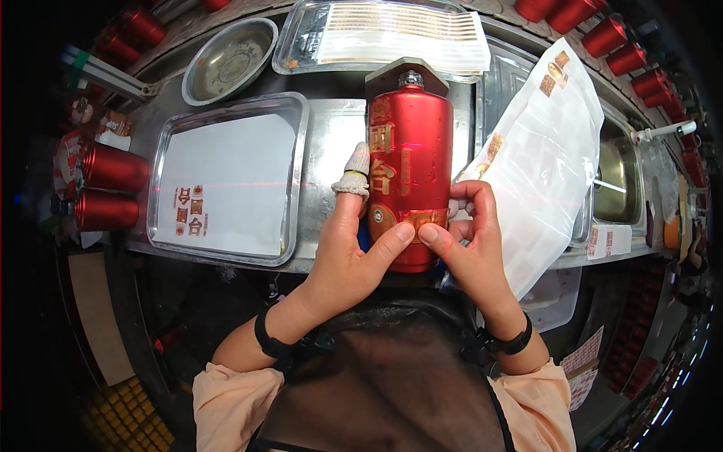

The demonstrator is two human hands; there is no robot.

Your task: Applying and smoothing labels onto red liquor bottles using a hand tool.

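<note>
A glossy red bottle (pixel 427 151) with gold lettering down its left side lies in front of me, its neck pointing away. My left hand (pixel 354 245) grips its lower left side, a knitted finger cot on the index finger. From the right, my right hand (pixel 474 245) holds the same bottle, fingers curled round its side. Both thumbs press side by side on a gold label band (pixel 429 217) near the base. Behind the bottle's neck sits a dark angular block (pixel 382 81). Right of the bottle, a translucent backing sheet (pixel 546 173) carries a few gold labels.
On the left, a metal tray (pixel 301 162) holds a white sheet (pixel 233 162) with gold lettering. A round metal bowl (pixel 197 83) and a second tray (pixel 285 53) with label strips (pixel 403 38) stand behind. Red bottles (pixel 113 167) line the left edge; a sink (pixel 617 177) is at right.
</note>
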